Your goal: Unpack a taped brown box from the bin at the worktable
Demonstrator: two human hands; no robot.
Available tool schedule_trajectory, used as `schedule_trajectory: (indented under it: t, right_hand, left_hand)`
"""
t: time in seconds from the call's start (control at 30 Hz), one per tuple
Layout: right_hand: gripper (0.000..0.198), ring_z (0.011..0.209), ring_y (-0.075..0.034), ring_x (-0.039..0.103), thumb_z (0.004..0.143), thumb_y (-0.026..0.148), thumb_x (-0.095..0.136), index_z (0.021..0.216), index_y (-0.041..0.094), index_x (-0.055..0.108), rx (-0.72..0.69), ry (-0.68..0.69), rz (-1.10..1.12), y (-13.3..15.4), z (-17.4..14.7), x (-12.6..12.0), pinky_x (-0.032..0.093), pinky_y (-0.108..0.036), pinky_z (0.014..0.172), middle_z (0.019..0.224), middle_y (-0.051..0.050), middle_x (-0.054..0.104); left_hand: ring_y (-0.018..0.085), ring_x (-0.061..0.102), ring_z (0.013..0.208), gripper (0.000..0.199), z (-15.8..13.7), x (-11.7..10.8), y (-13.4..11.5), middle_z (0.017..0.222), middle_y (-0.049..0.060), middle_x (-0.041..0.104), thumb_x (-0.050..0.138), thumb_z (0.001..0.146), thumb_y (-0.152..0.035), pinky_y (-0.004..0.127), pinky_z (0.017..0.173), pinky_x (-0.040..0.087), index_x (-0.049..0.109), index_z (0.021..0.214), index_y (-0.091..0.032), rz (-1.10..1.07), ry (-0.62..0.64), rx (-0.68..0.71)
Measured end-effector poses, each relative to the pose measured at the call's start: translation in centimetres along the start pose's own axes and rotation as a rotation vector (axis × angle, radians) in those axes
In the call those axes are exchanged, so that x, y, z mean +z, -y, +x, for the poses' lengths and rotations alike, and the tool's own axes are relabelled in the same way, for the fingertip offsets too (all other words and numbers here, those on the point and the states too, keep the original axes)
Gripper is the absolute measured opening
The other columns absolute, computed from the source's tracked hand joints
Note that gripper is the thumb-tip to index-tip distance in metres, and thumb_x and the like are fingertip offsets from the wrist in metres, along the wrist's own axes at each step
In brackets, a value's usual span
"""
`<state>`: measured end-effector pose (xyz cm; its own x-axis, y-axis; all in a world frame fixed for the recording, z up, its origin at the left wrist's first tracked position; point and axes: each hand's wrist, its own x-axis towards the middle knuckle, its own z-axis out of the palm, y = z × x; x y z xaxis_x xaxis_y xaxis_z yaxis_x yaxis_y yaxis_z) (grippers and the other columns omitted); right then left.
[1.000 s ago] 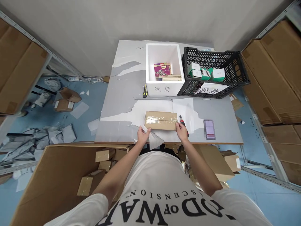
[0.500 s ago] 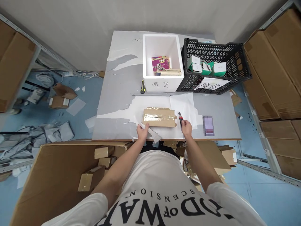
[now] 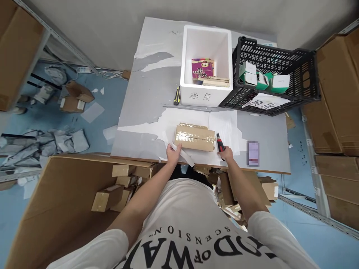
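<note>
A cardboard box [image 3: 195,139] with clear tape lies on white paper at the table's front. My left hand [image 3: 173,154] is closed at its near left corner, with a white paper strip [image 3: 187,157] between thumb and fingers. The strip curls down toward the table edge, and the thumb tip reaches the box's edge. My right hand [image 3: 226,153] grips a red and black utility knife [image 3: 220,142], its tip pointing away from me. The knife is just right of the box, apart from it.
Behind stand a white foam bin [image 3: 206,96] with books and a black plastic crate [image 3: 300,99] with small green-and-white boxes. A yellow-black cutter [image 3: 177,95] lies by the bin, a blurred phone-like rectangle [image 3: 253,153] at right. A large open carton [image 3: 64,194] with small boxes sits below left.
The view has shifted, so the table things appear farther right. The paper strip looks narrower beside my left hand. My right hand still holds the knife beside the box.
</note>
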<state>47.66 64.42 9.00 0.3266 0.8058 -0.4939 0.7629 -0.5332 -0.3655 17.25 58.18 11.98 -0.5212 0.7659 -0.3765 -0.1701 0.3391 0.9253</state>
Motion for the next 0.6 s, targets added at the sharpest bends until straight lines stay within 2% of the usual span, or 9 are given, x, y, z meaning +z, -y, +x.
schedule_trajectory:
  t: [0.13, 0.2, 0.27, 0.33, 0.4, 0.47, 0.53, 0.6]
  right_hand:
    - [0.039, 0.071, -0.020, 0.061, 0.066, 0.030, 0.062, 0.102, 0.018, 0.054, -0.024, -0.025, 0.090, -0.1, -1.3, -1.6, 0.050, -0.033, 0.067, 0.080, -0.003, 0.061]
    - [0.040, 0.058, -0.016, 0.057, 0.071, 0.036, 0.055, 0.107, 0.018, 0.052, -0.057, -0.013, 0.237, 0.2, -2.3, -2.7, 0.049, -0.031, 0.058, 0.074, 0.000, 0.058]
    - [0.048, 0.050, -0.013, 0.051, 0.073, 0.041, 0.054, 0.115, 0.019, 0.047, -0.132, 0.015, 0.436, 1.0, -3.4, -4.0, 0.046, -0.029, 0.051, 0.073, 0.003, 0.055]
    - [0.061, 0.050, -0.012, 0.048, 0.072, 0.045, 0.058, 0.126, 0.022, 0.040, -0.240, 0.035, 0.511, 2.7, -4.6, -5.4, 0.046, -0.029, 0.051, 0.076, 0.004, 0.055]
    - [0.069, 0.058, -0.015, 0.053, 0.074, 0.045, 0.062, 0.134, 0.023, 0.037, -0.400, 0.069, 0.376, 5.2, -5.7, -6.8, 0.049, -0.032, 0.059, 0.081, 0.002, 0.058]
    - [0.059, 0.080, -0.021, 0.060, 0.081, 0.041, 0.057, 0.135, 0.023, 0.043, -0.652, 0.155, 0.190, 8.3, -6.7, -7.8, 0.050, -0.037, 0.076, 0.093, -0.004, 0.063]
    - [0.049, 0.104, -0.025, 0.058, 0.088, 0.037, 0.049, 0.135, 0.024, 0.047, -0.877, 0.252, 0.030, 11.4, -7.4, -8.2, 0.045, -0.040, 0.091, 0.114, -0.008, 0.062]
    - [0.048, 0.113, -0.027, 0.055, 0.092, 0.034, 0.045, 0.139, 0.027, 0.046, -0.977, 0.302, -0.127, 14.2, -7.7, -7.8, 0.043, -0.041, 0.094, 0.126, -0.007, 0.059]
  left_hand:
    - [0.018, 0.064, 0.082, 0.038, 0.1, -0.1, 0.1, 0.088, 0.006, 0.067, 0.072, 0.069, -0.043, 0.030, 0.077, 0.051, 0.058, 0.093, -0.017, -0.009, 0.011, 0.001]
    - [0.018, 0.064, 0.083, 0.038, 0.0, -0.1, 0.0, 0.088, 0.005, 0.067, 0.072, 0.069, -0.042, 0.030, 0.078, 0.050, 0.058, 0.093, -0.017, -0.001, 0.007, 0.004]
    - [0.018, 0.063, 0.083, 0.037, -0.1, -0.1, -0.2, 0.088, 0.005, 0.066, 0.073, 0.068, -0.042, 0.030, 0.078, 0.050, 0.057, 0.092, -0.017, 0.010, 0.001, 0.001]
    - [0.017, 0.063, 0.082, 0.036, -0.1, -0.1, -0.4, 0.086, 0.004, 0.066, 0.072, 0.068, -0.041, 0.029, 0.076, 0.050, 0.057, 0.090, -0.017, 0.022, -0.004, -0.009]
    - [0.017, 0.062, 0.079, 0.034, -0.2, -0.1, -0.6, 0.083, 0.003, 0.065, 0.072, 0.068, -0.041, 0.029, 0.075, 0.050, 0.056, 0.088, -0.018, 0.032, -0.009, -0.017]
    - [0.017, 0.062, 0.079, 0.032, -0.2, 0.0, -0.7, 0.082, 0.003, 0.065, 0.072, 0.068, -0.039, 0.029, 0.074, 0.050, 0.056, 0.086, -0.018, 0.048, -0.018, -0.028]
    - [0.018, 0.062, 0.080, 0.031, -0.1, 0.1, -0.7, 0.084, 0.003, 0.065, 0.072, 0.068, -0.037, 0.030, 0.076, 0.049, 0.055, 0.086, -0.019, 0.073, -0.037, -0.046]
    - [0.019, 0.062, 0.083, 0.030, 0.0, 0.4, -0.5, 0.087, 0.003, 0.065, 0.071, 0.068, -0.035, 0.032, 0.078, 0.049, 0.055, 0.088, -0.020, 0.101, -0.064, -0.069]
